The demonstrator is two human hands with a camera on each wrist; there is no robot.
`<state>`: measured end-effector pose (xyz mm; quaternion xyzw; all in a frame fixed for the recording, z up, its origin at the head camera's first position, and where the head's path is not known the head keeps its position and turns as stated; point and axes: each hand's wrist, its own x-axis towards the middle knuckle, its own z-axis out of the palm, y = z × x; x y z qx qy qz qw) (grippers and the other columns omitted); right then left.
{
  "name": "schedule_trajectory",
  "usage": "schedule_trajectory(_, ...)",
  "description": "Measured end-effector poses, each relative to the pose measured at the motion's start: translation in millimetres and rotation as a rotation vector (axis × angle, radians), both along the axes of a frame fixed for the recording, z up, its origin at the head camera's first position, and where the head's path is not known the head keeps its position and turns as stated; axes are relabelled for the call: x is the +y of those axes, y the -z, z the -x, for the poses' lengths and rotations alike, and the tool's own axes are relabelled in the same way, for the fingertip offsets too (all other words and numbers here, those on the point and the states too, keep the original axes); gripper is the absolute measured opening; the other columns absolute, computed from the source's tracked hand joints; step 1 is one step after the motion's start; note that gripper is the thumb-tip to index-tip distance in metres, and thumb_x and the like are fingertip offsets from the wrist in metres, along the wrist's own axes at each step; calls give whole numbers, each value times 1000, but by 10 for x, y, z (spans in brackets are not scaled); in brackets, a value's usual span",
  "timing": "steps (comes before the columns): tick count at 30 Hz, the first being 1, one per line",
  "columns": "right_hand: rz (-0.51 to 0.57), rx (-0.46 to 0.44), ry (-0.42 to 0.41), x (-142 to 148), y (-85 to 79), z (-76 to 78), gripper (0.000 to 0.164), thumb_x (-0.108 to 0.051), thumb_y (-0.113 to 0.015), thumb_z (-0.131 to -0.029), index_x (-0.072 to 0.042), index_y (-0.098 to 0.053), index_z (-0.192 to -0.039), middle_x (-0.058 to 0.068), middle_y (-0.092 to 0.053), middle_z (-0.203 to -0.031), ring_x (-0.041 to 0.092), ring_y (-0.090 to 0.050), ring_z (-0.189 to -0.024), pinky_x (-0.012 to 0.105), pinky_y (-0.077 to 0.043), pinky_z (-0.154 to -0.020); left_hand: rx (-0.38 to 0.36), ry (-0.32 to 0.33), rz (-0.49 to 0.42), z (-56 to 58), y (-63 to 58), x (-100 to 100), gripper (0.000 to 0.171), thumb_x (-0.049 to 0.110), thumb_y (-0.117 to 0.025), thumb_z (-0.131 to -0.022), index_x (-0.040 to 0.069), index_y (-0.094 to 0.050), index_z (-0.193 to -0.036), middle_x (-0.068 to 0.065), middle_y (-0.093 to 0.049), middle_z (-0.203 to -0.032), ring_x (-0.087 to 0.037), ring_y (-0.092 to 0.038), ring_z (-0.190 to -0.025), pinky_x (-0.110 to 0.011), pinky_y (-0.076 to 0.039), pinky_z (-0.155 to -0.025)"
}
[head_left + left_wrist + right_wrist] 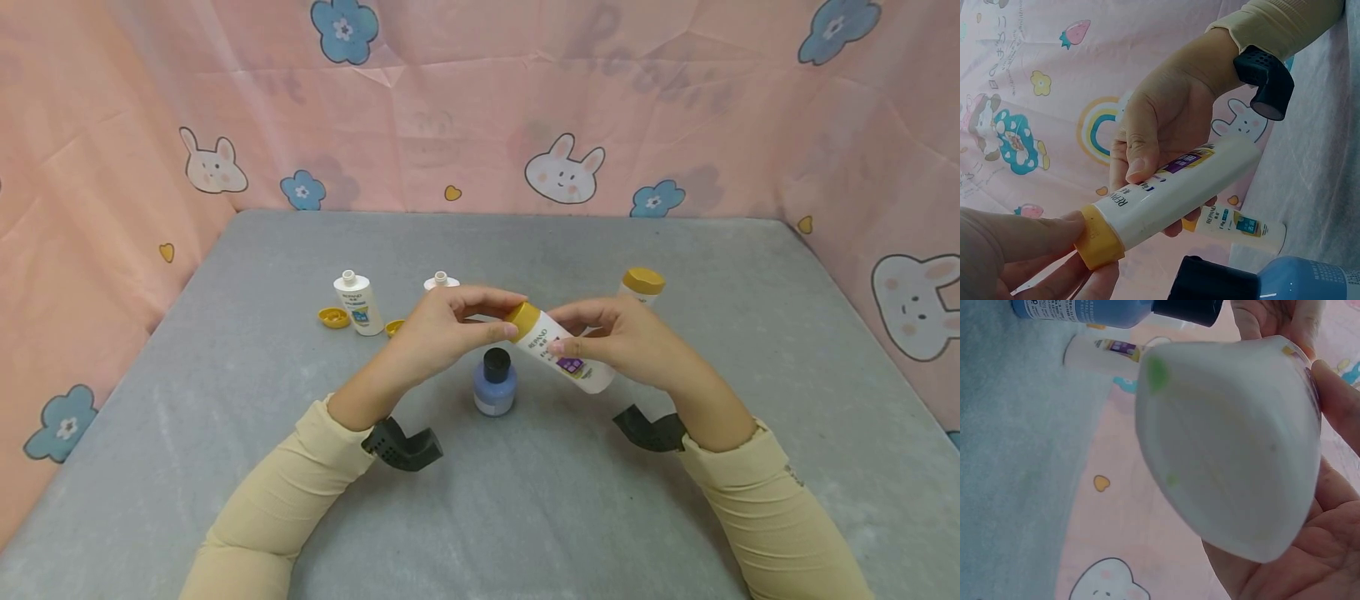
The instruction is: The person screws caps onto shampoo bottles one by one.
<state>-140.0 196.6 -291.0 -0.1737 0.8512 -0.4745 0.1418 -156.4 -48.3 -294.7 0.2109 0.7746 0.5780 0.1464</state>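
Note:
Tilted above the table is a white bottle with a purple-printed label. My right hand grips its body, thumb on the label side. The fingers and thumb of my left hand pinch the bottle's yellow cap, which sits on the neck end. In the left wrist view, the cap shows between the left thumb and fingers. The bottle's pale base fills much of the right wrist view. Just below and between both hands stands a blue bottle with a black cap.
Left of the hands, a capless white bottle stands beside a loose yellow cap. Another capless bottle is partly hidden behind the left hand, near a second yellow cap. Behind the right hand stands a yellow-capped bottle.

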Motion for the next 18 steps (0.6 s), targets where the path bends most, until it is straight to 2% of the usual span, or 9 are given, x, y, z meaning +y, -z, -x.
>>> schedule_trajectory(12, -2, 0, 3, 6, 1, -1, 34, -16, -74, -90, -6, -70, -123, 14, -69, -100, 23, -67, -84, 35, -58, -71, 26, 28, -23, 2, -2, -10, 36, 13, -72, -91, 10, -68, -127, -3, -70, -125, -15, -64, -114, -31, -56, -95)
schedule_trajectory(18, 3, 7, 2, 4, -3, 3, 34, -16, -73, -90, -6, -70, -122, 14, -68, -98, 22, -67, -81, 34, -59, -69, 9, 2, -31, 12, 9, -5, 42, 15, -75, -89, 12, -65, -130, -2, -68, -126, -15, -63, -115, -32, -56, -96)
